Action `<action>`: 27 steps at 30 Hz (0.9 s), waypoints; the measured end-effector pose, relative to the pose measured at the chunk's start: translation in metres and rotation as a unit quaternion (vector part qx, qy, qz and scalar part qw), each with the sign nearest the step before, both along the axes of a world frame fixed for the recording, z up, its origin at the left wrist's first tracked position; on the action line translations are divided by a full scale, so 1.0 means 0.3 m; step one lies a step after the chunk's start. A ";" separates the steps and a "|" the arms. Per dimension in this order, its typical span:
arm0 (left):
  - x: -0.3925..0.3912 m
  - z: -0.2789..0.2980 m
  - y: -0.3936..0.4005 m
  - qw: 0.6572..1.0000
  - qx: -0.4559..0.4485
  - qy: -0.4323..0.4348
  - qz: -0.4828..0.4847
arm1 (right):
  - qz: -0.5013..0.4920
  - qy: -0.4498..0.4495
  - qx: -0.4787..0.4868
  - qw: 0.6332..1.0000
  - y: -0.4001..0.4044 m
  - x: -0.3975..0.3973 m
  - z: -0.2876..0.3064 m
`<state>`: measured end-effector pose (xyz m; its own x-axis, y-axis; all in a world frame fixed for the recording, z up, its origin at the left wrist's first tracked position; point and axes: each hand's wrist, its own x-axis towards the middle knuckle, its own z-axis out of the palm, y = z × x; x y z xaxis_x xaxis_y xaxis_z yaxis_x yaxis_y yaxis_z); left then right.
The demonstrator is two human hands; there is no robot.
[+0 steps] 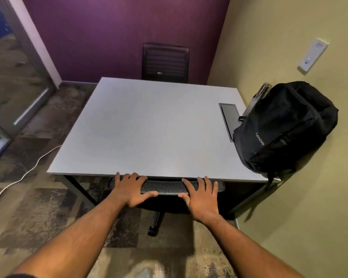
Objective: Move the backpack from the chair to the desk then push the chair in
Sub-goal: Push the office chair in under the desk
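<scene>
A black backpack [285, 127] stands on the right side of the grey desk [145, 127], leaning against the yellow wall. The black mesh-backed chair [167, 186] sits tucked under the desk's near edge, its backrest top almost touching the desktop. My left hand [133, 189] lies on the left part of the backrest top, fingers over the far side and thumb on the near side. My right hand [201, 194] grips the right part the same way. One chair leg with a caster [155, 223] shows below.
A second black chair [165, 63] stands at the desk's far side by the purple wall. A dark cable hatch [228, 115] is set in the desktop beside the backpack. A white cable [24, 175] runs over the carpet at left. A glass door is at far left.
</scene>
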<state>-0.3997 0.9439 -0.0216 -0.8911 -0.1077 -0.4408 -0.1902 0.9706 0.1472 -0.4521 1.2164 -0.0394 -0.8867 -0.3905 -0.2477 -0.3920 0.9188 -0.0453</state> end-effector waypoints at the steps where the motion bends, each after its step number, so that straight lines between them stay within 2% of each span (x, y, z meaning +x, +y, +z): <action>1: -0.002 -0.002 -0.007 1.000 0.002 -0.004 -0.002 | 0.000 -0.002 -0.004 1.000 -0.002 -0.005 -0.004; 19: -0.006 -0.036 -0.016 0.999 -0.017 0.030 -0.040 | -0.003 -0.016 -0.028 0.999 0.014 -0.005 0.003; 27: -0.002 -0.005 -0.006 1.000 -0.004 0.021 -0.013 | 0.010 -0.044 -0.018 0.999 0.018 -0.037 0.048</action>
